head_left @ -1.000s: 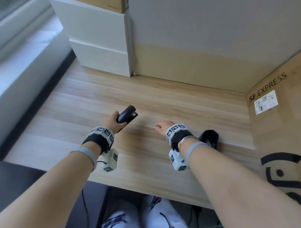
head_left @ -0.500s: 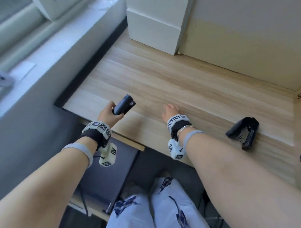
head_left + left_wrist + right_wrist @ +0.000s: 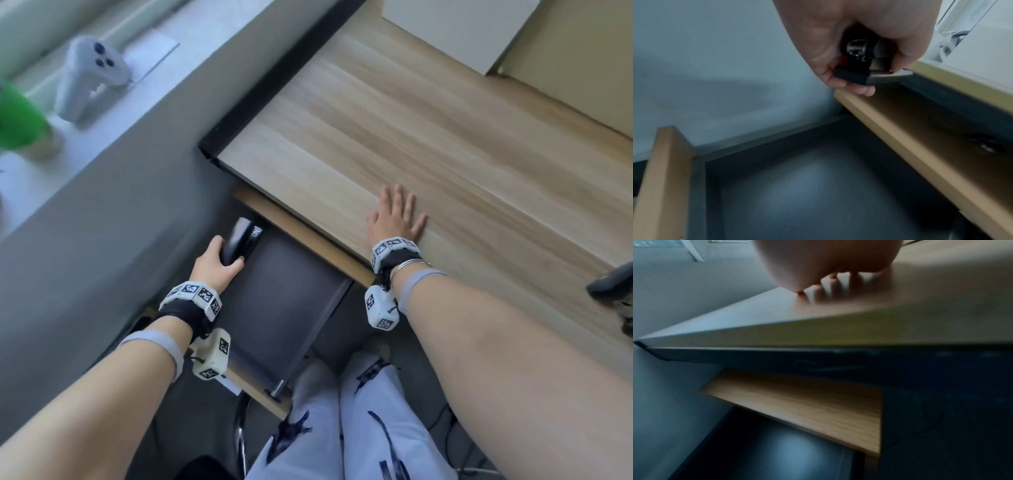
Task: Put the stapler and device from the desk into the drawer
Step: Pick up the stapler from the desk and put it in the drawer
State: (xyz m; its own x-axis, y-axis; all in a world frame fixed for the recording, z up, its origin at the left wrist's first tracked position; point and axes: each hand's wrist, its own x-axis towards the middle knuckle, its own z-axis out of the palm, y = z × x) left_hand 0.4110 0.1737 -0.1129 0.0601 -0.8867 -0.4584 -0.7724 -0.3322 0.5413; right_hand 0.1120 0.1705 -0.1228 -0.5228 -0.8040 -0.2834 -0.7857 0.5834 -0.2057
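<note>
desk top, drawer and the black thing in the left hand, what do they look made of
Desk top: wood or wood-look laminate, matte, with pale straight grain streaks; which one is unclear.
Drawer: smooth dark grey floor with a dull sheen, likely coated board or metal; its front edge shows tan wood-look board.
Black stapler held by the left hand: likely glossy black plastic shell; the left wrist view shows grey metal parts.

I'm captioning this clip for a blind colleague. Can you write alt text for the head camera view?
The left hand holds a black stapler over the open dark drawer under a wooden desk. The right hand lies flat on the desk edge, and another black device sits at the far right.
</note>
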